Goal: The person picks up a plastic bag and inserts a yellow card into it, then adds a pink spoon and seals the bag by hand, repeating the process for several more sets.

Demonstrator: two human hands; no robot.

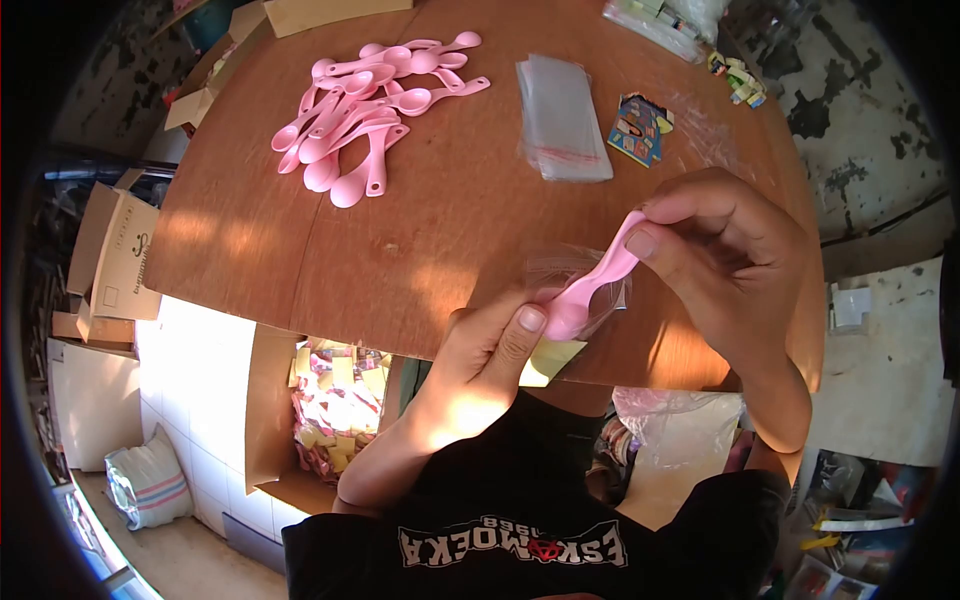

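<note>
Between my two hands is a pink plastic spoon [605, 272], its bowl low and its handle slanting up to the right. My right hand [735, 265] pinches the handle's end between thumb and finger. The thumb and fingers of my left hand [482, 355] close on a clear plastic bag [560, 264] beside the spoon's bowl. Part of the bag shows behind the spoon, and a pale yellow card [550, 362] sticks out below it. The left fingers behind the bag are hidden.
A pile of pink spoons [375, 110] lies at the table's [400, 230] back left. Flat clear bags [565, 120] and small printed cards [640, 130] lie at the back right. Below the table's front edge, an open cardboard box [272, 410] holds many filled packets.
</note>
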